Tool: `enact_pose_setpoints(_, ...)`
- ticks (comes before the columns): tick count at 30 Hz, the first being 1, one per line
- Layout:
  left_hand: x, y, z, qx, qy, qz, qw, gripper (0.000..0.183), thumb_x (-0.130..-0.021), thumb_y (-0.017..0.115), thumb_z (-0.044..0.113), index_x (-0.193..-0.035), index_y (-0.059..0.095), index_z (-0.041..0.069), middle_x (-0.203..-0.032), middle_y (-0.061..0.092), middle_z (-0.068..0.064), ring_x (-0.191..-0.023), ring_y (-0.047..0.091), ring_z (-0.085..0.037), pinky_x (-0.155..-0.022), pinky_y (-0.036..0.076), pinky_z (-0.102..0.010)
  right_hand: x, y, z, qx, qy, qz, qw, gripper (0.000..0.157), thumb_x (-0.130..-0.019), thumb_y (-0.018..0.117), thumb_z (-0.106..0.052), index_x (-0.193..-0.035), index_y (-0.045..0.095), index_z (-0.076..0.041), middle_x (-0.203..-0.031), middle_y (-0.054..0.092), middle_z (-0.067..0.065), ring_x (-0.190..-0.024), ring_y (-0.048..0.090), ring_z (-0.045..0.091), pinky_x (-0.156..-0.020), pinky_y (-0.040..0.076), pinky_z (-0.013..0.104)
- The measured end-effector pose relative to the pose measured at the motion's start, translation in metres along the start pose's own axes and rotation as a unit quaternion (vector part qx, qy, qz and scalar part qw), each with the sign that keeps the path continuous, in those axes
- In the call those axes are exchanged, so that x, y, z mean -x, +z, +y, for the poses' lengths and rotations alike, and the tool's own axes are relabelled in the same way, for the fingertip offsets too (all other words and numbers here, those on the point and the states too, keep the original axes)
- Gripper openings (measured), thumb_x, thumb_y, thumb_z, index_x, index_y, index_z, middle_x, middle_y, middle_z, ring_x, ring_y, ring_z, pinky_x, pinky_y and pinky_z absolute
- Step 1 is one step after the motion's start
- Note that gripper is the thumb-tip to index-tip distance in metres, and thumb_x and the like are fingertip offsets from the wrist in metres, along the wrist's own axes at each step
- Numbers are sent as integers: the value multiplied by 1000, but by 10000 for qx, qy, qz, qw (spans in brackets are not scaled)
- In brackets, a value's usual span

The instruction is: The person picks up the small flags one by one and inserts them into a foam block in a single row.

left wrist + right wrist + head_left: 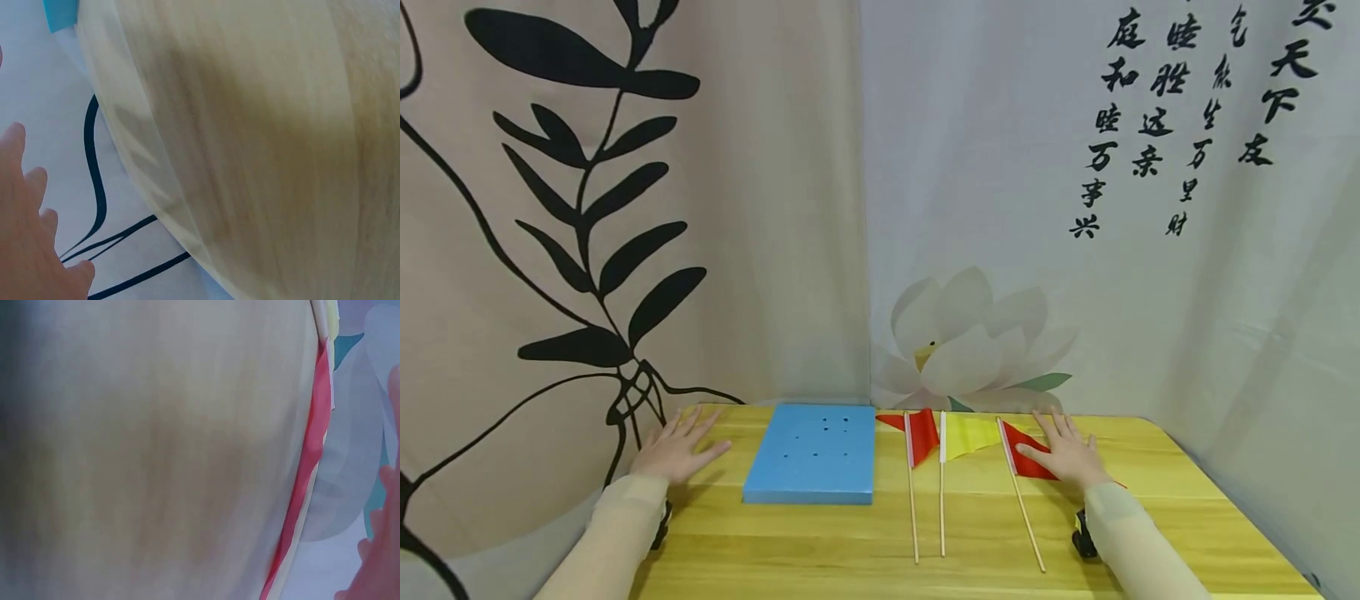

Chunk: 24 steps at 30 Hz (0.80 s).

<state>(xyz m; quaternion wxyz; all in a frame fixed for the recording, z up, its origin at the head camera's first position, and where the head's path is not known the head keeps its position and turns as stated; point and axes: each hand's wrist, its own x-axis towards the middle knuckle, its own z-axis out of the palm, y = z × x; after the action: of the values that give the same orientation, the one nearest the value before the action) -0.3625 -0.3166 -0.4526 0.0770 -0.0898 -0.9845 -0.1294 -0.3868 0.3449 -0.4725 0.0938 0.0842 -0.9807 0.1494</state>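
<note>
My left hand [676, 450] is spread with straight fingers over the table's left end, and nothing is in it. To its right lies a flat blue board [808, 457] with several small holes in its top. Right of the board lie a red flag [923, 437] and a yellow flag [970, 436] on thin wooden sticks. A second red flag [1026, 454] lies farther right, its stick angled toward me. My right hand [1071, 454] overlaps this flag's cloth in the head view, fingers spread and holding nothing. Both hands [31, 231] also show at the wrist views' edges.
The wooden table [775, 550] has its back edge near a curtain [790, 208] printed with dark leaves, a lotus and black characters. Each wrist wears a dark strapped device [1084, 536]. A red strip of flag cloth [306, 462] runs along the table edge in the right wrist view.
</note>
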Motion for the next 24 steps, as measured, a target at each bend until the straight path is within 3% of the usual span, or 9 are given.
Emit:
enact_pose_setpoints(9,0,-2,-2,18,-28,-29,10000,83,-93,42,67,-156,24,16,-157,14,-25,-141,4,-51,-101,0,-77,1,-8,-5,75,132,-108,9998,94,-88,51,-69,-154,26,-7,-156,12,28,-140,11,51,-98,1,80)
enact_pose_setpoints(19,-1,-10,5,3,-50,-5,10000,85,-92,41,70,-156,25,15,-156,16,-26,-141,5,-50,-102,1,-77,-5,0,5,-113,-45,-128,9998,97,-87,46,-73,-154,24,-7,-156,11,30,-138,11,55,-95,1,83)
enact_pose_setpoints(24,-3,-10,4,34,-72,-8,10000,87,-91,41,71,-155,26,14,-156,16,-26,-141,5,-49,-102,0,-76,-6,-4,-1,-87,-35,-129,9999,95,-88,48,-70,-154,24,-7,-156,11,29,-138,11,55,-94,1,83)
